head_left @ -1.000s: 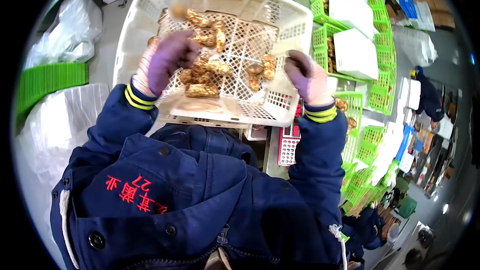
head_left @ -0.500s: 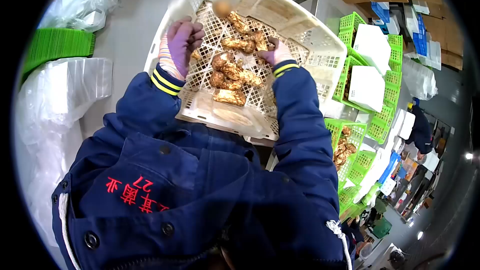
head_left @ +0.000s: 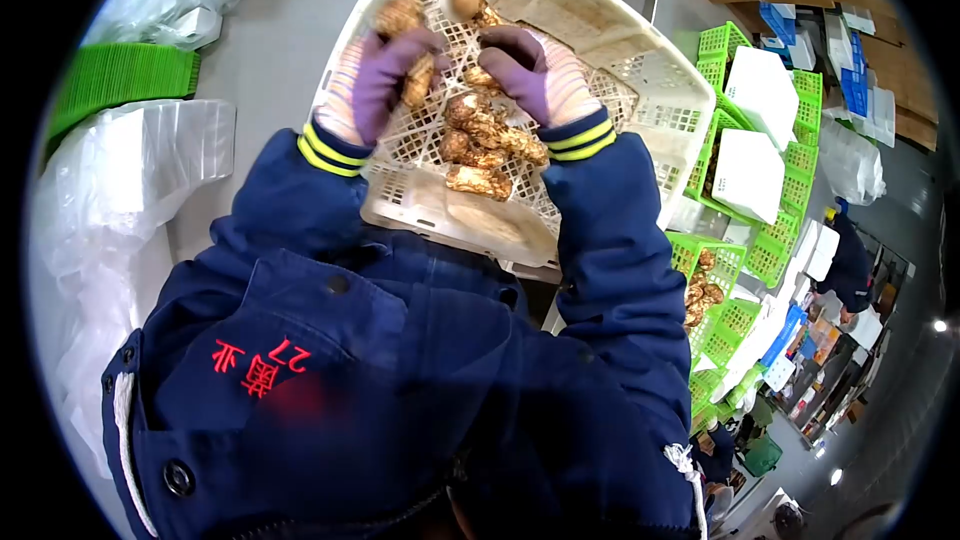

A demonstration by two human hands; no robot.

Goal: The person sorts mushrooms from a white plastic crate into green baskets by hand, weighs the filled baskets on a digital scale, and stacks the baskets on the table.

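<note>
My left hand [head_left: 392,80], in a purple glove, is closed around a brown mushroom [head_left: 400,16], its blurred cap raised above the fingers and its stem showing below. My right hand [head_left: 520,70] has its fingers curled with the thumb apart, and I see nothing between the tips. It hovers beside and partly over another mushroom [head_left: 480,76], which lies in the white plastic crate [head_left: 620,52]. A cluster of mushrooms [head_left: 490,130] rests in the crate nearer my body. One more mushroom [head_left: 470,6], with a round blurred cap, lies at the far side.
Green baskets [head_left: 715,265], some with mushrooms, stand to the right with white boxes [head_left: 750,177] on top. Clear plastic bags [head_left: 130,175] and stacked green baskets [head_left: 130,85] are on the left. A person [head_left: 848,260] is farther off at the right.
My left hand has moved from bare fingers at the crate's left to gripping a mushroom. My right hand has shifted left from the mushroom it touched. The view has moved slightly.
</note>
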